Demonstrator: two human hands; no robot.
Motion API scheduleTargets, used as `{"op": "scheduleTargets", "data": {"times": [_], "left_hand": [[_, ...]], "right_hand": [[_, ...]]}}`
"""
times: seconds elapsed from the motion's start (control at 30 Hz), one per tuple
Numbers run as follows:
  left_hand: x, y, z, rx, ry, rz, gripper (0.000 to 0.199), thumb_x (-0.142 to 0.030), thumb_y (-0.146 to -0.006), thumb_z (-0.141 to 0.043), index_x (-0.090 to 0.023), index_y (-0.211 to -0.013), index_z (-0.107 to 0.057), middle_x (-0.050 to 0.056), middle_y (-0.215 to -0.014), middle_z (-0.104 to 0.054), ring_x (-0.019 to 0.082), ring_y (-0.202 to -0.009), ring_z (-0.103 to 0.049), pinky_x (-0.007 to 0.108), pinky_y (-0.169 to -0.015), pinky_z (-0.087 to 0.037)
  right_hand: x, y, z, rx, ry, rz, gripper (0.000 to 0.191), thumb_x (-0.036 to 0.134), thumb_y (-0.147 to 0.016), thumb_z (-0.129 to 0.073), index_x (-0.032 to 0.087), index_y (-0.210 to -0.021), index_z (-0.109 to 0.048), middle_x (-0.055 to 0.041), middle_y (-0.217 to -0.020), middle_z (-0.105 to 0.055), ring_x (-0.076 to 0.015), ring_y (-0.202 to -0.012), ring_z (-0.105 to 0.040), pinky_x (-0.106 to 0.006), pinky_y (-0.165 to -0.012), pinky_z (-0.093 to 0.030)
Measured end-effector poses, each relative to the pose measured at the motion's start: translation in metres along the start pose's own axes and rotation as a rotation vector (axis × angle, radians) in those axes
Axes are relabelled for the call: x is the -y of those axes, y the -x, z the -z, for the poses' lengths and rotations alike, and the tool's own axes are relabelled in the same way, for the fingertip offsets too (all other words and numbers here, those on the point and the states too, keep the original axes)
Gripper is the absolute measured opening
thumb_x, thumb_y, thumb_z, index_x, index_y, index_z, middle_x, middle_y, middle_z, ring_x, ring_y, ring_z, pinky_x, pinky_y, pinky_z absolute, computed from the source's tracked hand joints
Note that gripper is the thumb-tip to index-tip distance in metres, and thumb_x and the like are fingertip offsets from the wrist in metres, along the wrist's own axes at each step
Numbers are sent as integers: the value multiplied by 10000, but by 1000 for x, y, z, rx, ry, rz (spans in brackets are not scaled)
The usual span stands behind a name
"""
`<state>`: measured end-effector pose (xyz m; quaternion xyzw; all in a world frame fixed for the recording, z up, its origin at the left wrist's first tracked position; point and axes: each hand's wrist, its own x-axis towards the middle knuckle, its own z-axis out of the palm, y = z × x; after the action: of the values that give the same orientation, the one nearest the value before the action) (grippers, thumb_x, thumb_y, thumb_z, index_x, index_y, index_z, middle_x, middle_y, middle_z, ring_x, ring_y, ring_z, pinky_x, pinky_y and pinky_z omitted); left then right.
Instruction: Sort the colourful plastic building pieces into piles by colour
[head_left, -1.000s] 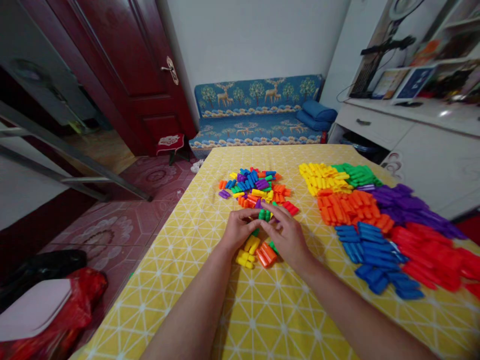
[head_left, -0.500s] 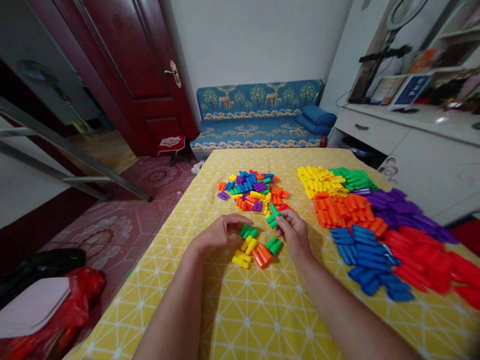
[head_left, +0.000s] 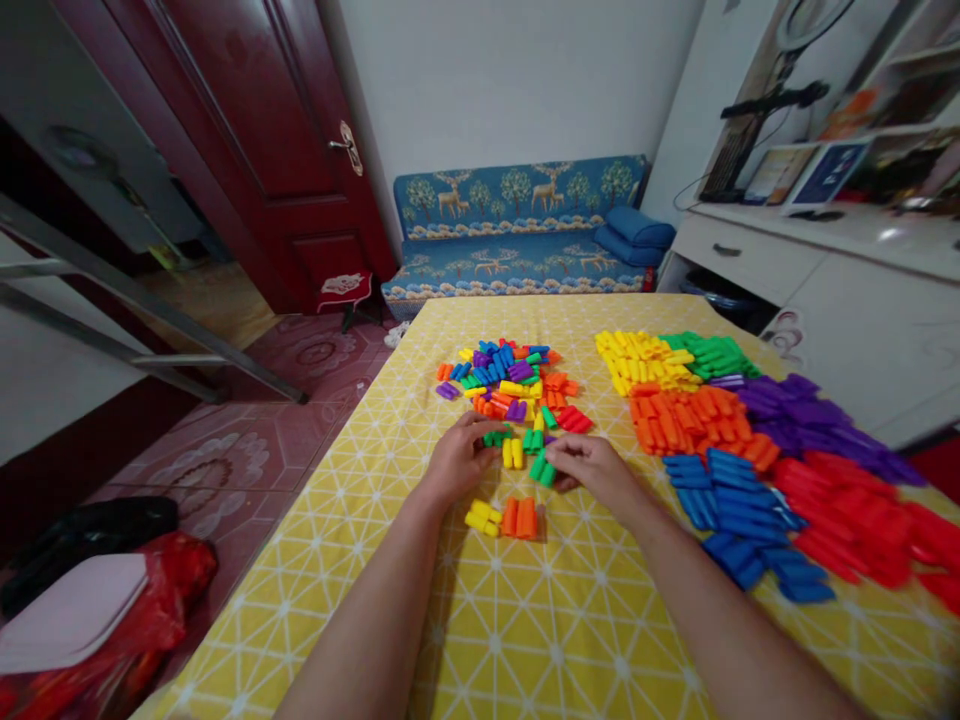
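The fingers of my left hand [head_left: 463, 455] are curled and closed on a green plastic block [head_left: 495, 438], partly hidden behind the fingertips. Opposite it, my right hand [head_left: 600, 470] pinches another green block [head_left: 541, 468] made of short joined tubes. Between the hands lies a yellow block [head_left: 513, 453], and a further green block [head_left: 532, 441] is just behind it. Nearer to me, a yellow block [head_left: 484, 517] and an orange block [head_left: 520, 518] lie side by side on the patterned yellow tablecloth [head_left: 450, 630].
A mixed heap of coloured blocks [head_left: 499, 365] lies beyond my hands. On the right are sorted piles: yellow [head_left: 637, 360], green [head_left: 716, 355], orange [head_left: 682, 420], purple [head_left: 795, 415], blue [head_left: 739, 520] and red [head_left: 840, 510]. A blue sofa [head_left: 510, 260] stands past the table.
My left hand has moved away from me and slightly right with its green block. The right hand has come nearer with a green block. The yellow block between them has shifted away from me.
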<state>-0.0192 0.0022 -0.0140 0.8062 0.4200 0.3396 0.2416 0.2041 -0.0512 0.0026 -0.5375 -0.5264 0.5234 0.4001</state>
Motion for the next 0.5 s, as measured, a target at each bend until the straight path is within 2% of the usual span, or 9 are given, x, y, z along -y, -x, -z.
{"op": "scheduleTargets", "data": {"times": [0.1, 0.17, 0.23, 0.37, 0.43, 0.5], "left_hand": [[0, -4, -4, -171, -34, 114, 217, -226, -838, -615, -170, -1026, -706, 50, -891, -640, 154, -735, -580, 269, -690, -453], [-2, -7, -5, -248, -29, 189, 191, -292, -888, -552, -154, -873, -683, 5, -694, -584, 132, -618, -514, 247, -612, -396], [-2, -9, -5, -288, 23, 244, 261, -342, -909, -513, -154, -775, -635, -27, -576, -510, 119, -551, -467, 233, -563, -350], [-1, -10, -7, -283, 186, 306, 296, -417, -892, -538, -147, -937, -653, -17, -615, -588, 123, -543, -530, 222, -540, -363], [0, -10, -9, -244, 192, 302, 331, -432, -885, -554, -149, -1017, -666, 7, -669, -643, 138, -586, -585, 220, -549, -386], [0, -9, -11, -196, 173, 263, 332, -431, -888, -556, -160, -1033, -683, 18, -706, -671, 143, -617, -605, 218, -562, -402]], "right_hand": [[-10, -11, -5, -251, -70, 109, 418, 569, -710, -656, 164, -812, -621, -45, -717, -668, -143, -610, -626, -227, -508, -477], [-15, -15, -6, -322, -28, 185, 395, 539, -770, -618, 166, -900, -620, -53, -758, -675, -145, -599, -625, -236, -502, -474], [-18, -16, -7, -344, 94, 283, 354, 471, -840, -560, 170, -1014, -626, -75, -887, -686, -149, -647, -640, -268, -569, -511], [-14, -14, -14, -310, 619, 422, 384, 375, -868, -589, 233, -1222, -625, -95, -1220, -613, -215, -948, -654, -329, -753, -522], [-9, -12, -20, -266, 840, 419, 418, 338, -835, -654, 277, -1248, -618, -72, -1299, -568, -228, -994, -643, -327, -758, -507], [-5, -10, -24, -225, 943, 424, 324, 273, -843, -642, 274, -1167, -649, -52, -1266, -580, -210, -978, -642, -306, -746, -493]]}}
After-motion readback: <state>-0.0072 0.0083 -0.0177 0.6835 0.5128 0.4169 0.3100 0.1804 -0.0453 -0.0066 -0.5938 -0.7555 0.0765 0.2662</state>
